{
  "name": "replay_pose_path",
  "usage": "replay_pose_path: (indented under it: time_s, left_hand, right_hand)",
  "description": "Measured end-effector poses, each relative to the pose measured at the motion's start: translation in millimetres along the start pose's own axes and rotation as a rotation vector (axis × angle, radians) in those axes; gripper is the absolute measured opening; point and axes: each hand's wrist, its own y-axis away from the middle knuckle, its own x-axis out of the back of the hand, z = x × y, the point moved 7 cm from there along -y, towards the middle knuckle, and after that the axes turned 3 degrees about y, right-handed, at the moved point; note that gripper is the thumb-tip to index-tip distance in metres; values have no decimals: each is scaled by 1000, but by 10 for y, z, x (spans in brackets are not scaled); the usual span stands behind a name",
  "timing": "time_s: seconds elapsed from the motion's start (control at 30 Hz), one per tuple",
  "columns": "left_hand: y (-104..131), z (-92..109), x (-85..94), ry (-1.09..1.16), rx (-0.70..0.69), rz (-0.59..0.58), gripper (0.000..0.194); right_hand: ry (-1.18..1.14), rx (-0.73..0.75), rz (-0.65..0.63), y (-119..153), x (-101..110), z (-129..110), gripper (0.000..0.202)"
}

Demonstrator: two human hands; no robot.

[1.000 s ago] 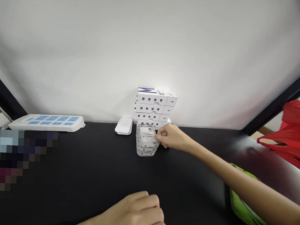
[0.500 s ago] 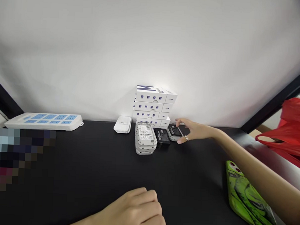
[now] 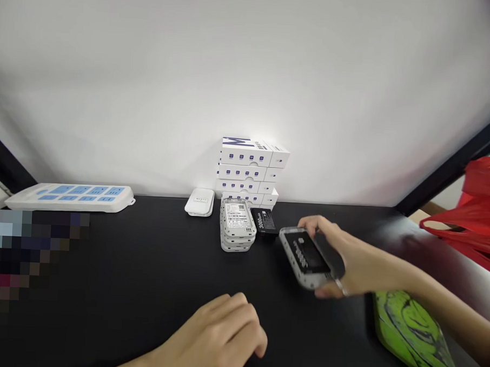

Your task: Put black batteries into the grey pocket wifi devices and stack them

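My right hand grips a small white electronic device by its edges, thumb on one side and fingers on the other. A black battery marked 3000mAh sits in its uncovered back. The device is tilted above the black table. My left hand rests near the front with its fingers curled in; nothing shows in it, though the fingertips are partly hidden. Between and beyond the hands stands a stack of similar white devices, the top one showing a printed label. Beside the stack lie black batteries.
Several white boxes are stacked against the wall. Left of them lie thin white covers and a white-and-blue power strip. A green patterned phone case lies under my right forearm. Red plastic bags hang beyond the right edge.
My right hand has closed on the device beside the batteries, lifted it and brought it nearer to me. The left hand has shifted slightly, its fingers a little looser.
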Motion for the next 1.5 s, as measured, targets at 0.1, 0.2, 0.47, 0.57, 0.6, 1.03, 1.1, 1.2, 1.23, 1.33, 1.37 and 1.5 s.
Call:
replay_pose_path:
  time_s: [0.1,0.2,0.47,0.57,0.6,1.03,1.1,1.2,1.23,1.33,1.37,1.5]
  left_hand:
    - [53,-177,-8,24,210,-1,51]
    - [111,-262,-29,15,316,-23,90]
    - [127,-314,-35,66,403,-64,95]
    - [119,-334,-42,91,428,-76,90]
    - [120,-343,-48,98,438,-80,89]
    - [101,-354,-41,143,538,-107,95]
    - [92,-347,-30,136,540,-108,96]
    - [81,-350,-19,120,532,-99,98]
    - [76,-348,-18,113,525,-97,98]
    - [66,-341,-15,96,508,-90,100]
    - [66,-341,-16,95,506,-89,100]
    - [84,-357,-30,104,499,-103,98]
  right_hand:
    - [-14,95,-58,174,-260,-475,75]
    - [-42,131,-91,176,-501,-801,80]
    - [-257,149,-188,44,-641,-913,73]
    - [-274,138,-158,45,-598,-912,65]
    - [-259,136,-157,37,-592,-923,65]
    - [-82,197,-190,-88,-558,-1032,61]
    - [-79,211,-187,-73,-564,-1045,62]
    - [-104,219,-177,-77,-577,-1046,64]
    - [-105,221,-174,-84,-583,-1042,64]
    - [-107,231,-168,-108,-598,-1031,61]
    - [-117,231,-169,-112,-600,-1029,59]
    - [-181,188,-194,-119,-594,-1016,55]
